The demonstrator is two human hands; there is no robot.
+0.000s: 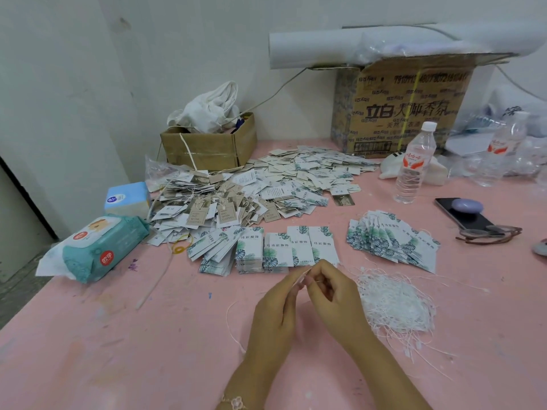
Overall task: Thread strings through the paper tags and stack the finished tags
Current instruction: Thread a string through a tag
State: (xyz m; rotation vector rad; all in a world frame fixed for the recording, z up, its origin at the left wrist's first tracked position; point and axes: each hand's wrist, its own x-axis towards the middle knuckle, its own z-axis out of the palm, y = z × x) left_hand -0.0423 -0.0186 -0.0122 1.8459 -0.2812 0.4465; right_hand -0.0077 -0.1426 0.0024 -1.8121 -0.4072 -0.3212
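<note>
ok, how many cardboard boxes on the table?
2. Small open cardboard box at back left, behind the loose tag pile; large printed cardboard box at back right. No others visible.

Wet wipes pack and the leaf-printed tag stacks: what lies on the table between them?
In the head view, yellow rubber bands and a white strip lie on the pink table between the wet wipes pack and the tag stacks.

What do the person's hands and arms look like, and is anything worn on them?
Both hands are bare: the left hand and the right hand have no gloves, and I see no rings. Both forearms are uncovered as far as the picture shows, with no sleeves in view. On the left wrist there is a thin bracelet with a pale pink flower-shaped charm. The right wrist shows nothing worn.
</note>
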